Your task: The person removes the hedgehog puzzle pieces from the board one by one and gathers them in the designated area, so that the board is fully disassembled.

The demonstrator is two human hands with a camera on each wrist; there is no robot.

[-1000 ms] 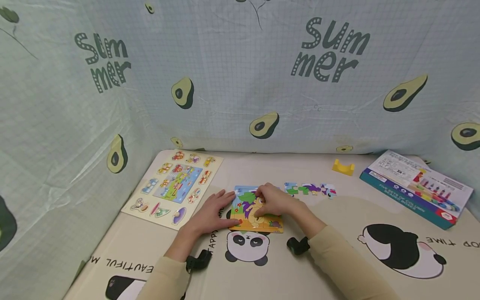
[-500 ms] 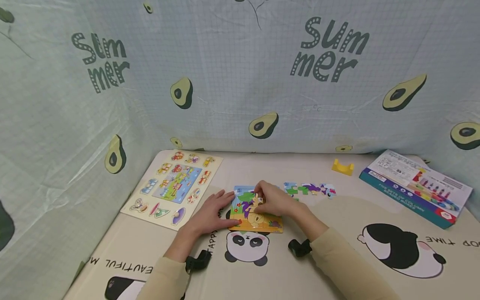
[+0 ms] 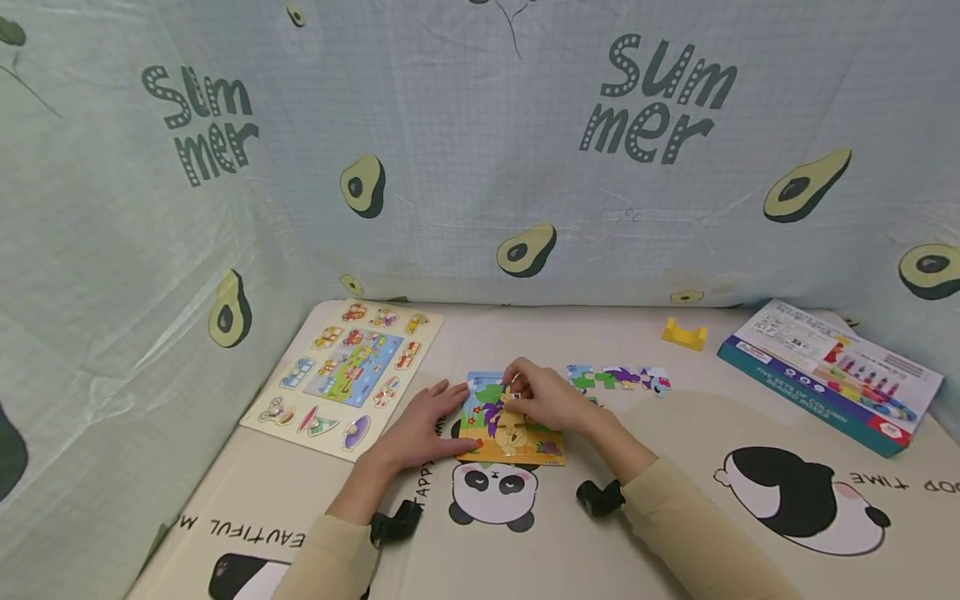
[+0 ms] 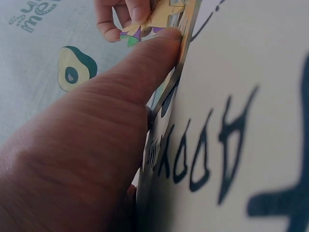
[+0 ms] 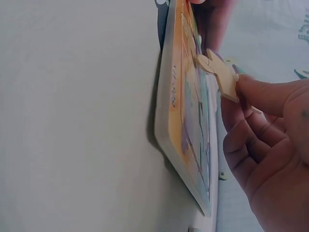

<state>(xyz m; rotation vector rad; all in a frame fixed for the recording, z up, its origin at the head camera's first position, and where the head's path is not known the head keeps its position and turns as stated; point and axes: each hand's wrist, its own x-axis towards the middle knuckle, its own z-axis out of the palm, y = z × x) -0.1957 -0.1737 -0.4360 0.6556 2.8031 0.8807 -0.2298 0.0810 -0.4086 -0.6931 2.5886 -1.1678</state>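
Observation:
A small jigsaw board (image 3: 471, 456) with an orange lower border and a cartoon figure lies in front of me. My left hand (image 3: 425, 427) rests along its left side, fingers extended, the thumb on the lower left part. Just above the board, my right hand (image 3: 553, 400) pinches a puzzle piece (image 5: 223, 79) between thumb and fingers. In the right wrist view that piece is tilted and its bare wooden side shows. The left wrist view shows purple and green on the piece (image 4: 130, 37). Part of the board is hidden under my right hand.
Several joined or loose puzzle pieces (image 3: 617, 377) lie right of the board. A knob puzzle board (image 3: 375, 392) with vehicles lies at left. A yellow curved block (image 3: 684, 335) and a teal-edged box (image 3: 828, 375) are at right, near the cloth wall (image 3: 442, 167).
My right hand has shifted slightly up and left, and the piece in its fingers now stands tilted off the board. My left hand has stayed where it was.

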